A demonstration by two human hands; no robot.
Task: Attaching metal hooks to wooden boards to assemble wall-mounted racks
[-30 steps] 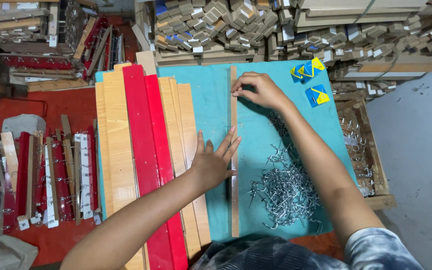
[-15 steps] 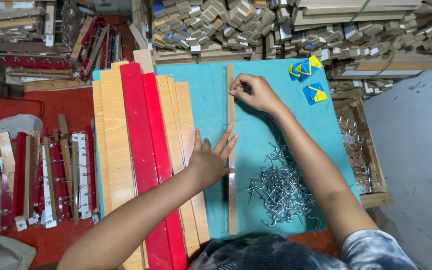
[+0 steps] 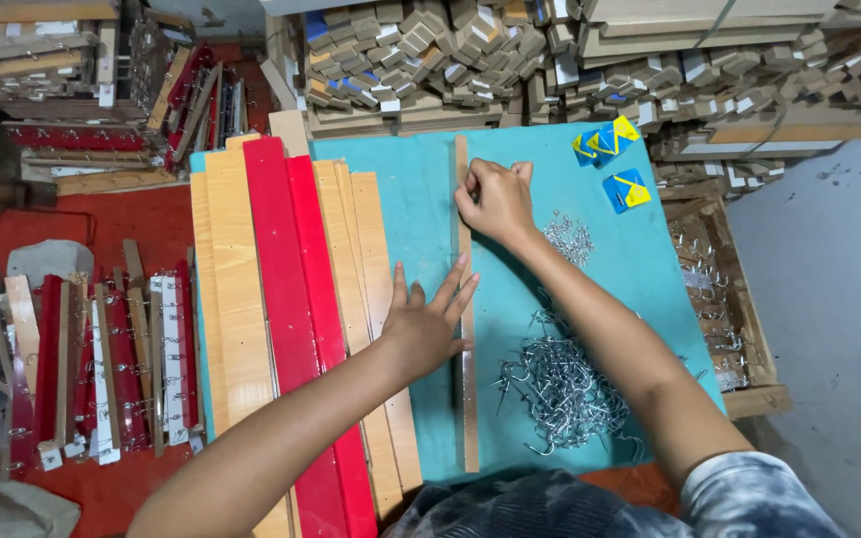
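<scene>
A long narrow wooden strip [image 3: 466, 399] lies lengthwise on a teal work board [image 3: 416, 189]. My left hand [image 3: 426, 321] lies flat, fingers spread, pressing on the strip near its middle. My right hand [image 3: 495, 197] is curled on the strip's upper part, fingertips pinched against it; whatever they pinch is too small to see. A pile of silver metal hooks [image 3: 562, 389] sits right of the strip, under my right forearm.
Red and light wooden slats [image 3: 286, 299] lie side by side left of the strip. Finished hook racks [image 3: 102, 369] are stacked on the red floor at left. Blue-yellow packets [image 3: 615, 164] lie at the board's top right. Wooden blocks [image 3: 430, 50] pile behind. A crate [image 3: 724, 299] stands right.
My right hand has slid a little down the strip toward me. My left hand stays flat on the strip.
</scene>
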